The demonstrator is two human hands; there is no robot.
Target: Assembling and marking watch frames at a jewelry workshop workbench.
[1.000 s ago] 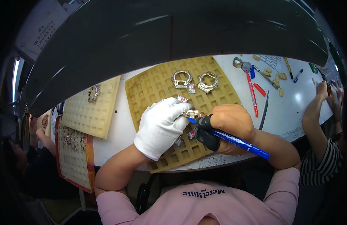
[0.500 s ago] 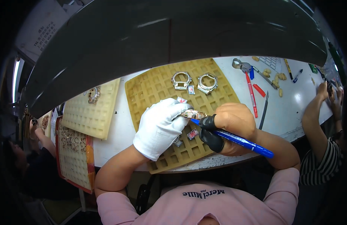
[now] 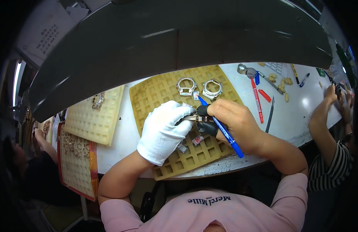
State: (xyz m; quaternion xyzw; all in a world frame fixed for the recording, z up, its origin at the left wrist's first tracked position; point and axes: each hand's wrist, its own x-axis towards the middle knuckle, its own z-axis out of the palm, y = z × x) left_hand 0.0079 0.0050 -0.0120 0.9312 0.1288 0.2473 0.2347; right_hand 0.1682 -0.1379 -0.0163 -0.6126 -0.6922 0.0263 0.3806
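Note:
My left hand point(image 3: 160, 133), in a white cloth glove, is closed on one side of a shiny metal watch case point(image 3: 194, 118). My right hand point(image 3: 238, 120), with black finger cots on thumb and forefinger, pinches the other side of that case. A blue marker pen point(image 3: 232, 143) is also tucked in the right hand, its tip end pointing away from me past the fingers. The fingers hide much of the case. Below both hands lies a tan waffle-grid mat point(image 3: 146, 92); two stone-set watch cases point(image 3: 186, 86) and several small tags point(image 3: 198, 139) rest on it.
To the right are a red pen point(image 3: 257, 101), its red cap point(image 3: 265, 95), a thin dark pointed tool point(image 3: 270, 116), a loupe point(image 3: 246, 70) and peanuts point(image 3: 286, 81). A paler grid mat point(image 3: 111, 112) is on the left. A dark hood point(image 3: 179, 38) overhangs the bench; co-workers sit either side.
The watch case has turned in my hands and shows a narrower side. My right fingers have moved onto it, and the marker has swung so its tip points away from the case.

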